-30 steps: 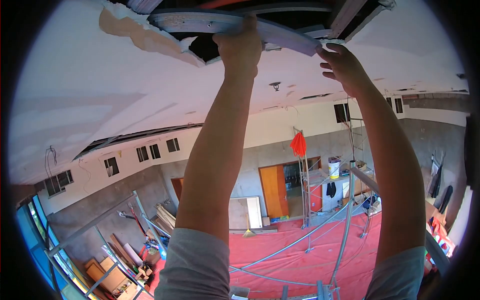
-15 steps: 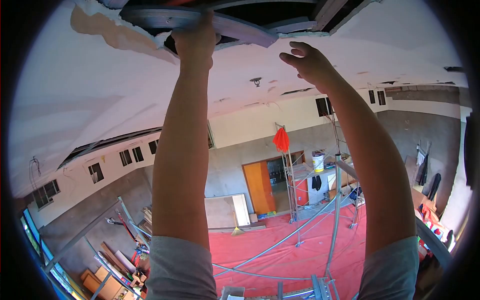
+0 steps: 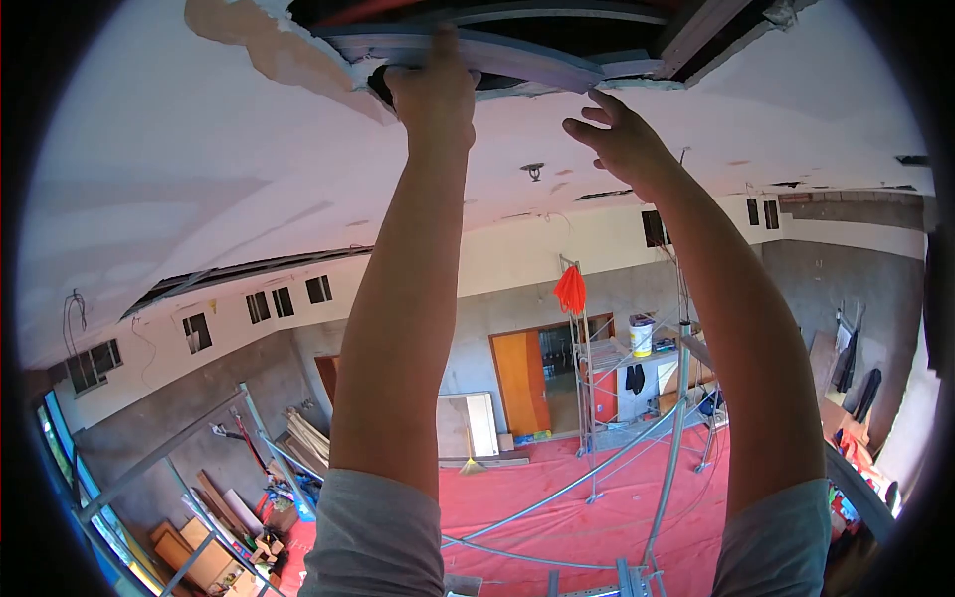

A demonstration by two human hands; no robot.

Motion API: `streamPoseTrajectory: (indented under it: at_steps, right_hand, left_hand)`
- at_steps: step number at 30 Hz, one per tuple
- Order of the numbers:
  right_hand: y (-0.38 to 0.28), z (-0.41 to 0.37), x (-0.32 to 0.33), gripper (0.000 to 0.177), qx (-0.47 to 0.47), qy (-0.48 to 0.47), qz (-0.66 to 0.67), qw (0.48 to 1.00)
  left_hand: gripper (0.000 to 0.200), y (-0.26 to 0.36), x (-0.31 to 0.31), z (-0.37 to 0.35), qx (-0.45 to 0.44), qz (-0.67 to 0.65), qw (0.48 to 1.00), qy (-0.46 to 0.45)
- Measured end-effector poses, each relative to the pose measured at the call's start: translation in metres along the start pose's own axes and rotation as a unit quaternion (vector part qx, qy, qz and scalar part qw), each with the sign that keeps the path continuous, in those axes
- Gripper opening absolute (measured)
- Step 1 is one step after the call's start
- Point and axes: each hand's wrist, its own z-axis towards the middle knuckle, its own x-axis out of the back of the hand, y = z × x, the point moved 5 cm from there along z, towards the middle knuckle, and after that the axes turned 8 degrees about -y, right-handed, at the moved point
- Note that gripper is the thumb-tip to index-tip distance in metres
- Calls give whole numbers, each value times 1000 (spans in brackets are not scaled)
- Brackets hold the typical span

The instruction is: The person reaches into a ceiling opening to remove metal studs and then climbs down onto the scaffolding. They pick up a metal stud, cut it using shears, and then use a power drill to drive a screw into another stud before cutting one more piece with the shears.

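Observation:
Overhead, a ragged opening in the white ceiling shows metal framing inside. A grey metal channel lies across this opening. My left hand is raised to it, closed round its lower edge, with the fingertips blurred against the metal. My right hand is lifted below the channel's right end, fingers apart and holding nothing. Its index fingertip is right by that end. Broken plasterboard edges run along the opening on both sides.
Scaffold tubing stands close in front and below. Farther off, a scaffold tower carries a white bucket and an orange cloth. Red sheeting covers the floor. A sprinkler head hangs from the ceiling.
The view has swung slightly, shifting the ceiling opening rightward. My right hand is now closer to the channel's right end, its index finger reaching up. My left hand stays on the channel.

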Motion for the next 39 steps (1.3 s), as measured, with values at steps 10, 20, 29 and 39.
streamPoseTrajectory:
  at_steps: [10, 20, 29, 39]
  right_hand:
    - [2, 0, 5, 89, 18, 8, -33, 999]
    - [-6, 4, 4, 96, -9, -2, -88, 996]
    - [-9, 33, 5, 103, -27, -15, -178, 983]
    - [-3, 28, 2, 105, 27, 26, -189, 981]
  left_hand:
    - [55, 0, -2, -1, -13, -44, 999, -22]
    - [60, -4, 6, 9, -17, -1, 1000, 12]
    - [41, -4, 16, 14, -51, -10, 999, -4]
    - [49, -16, 21, 24, -56, -24, 998, -8]
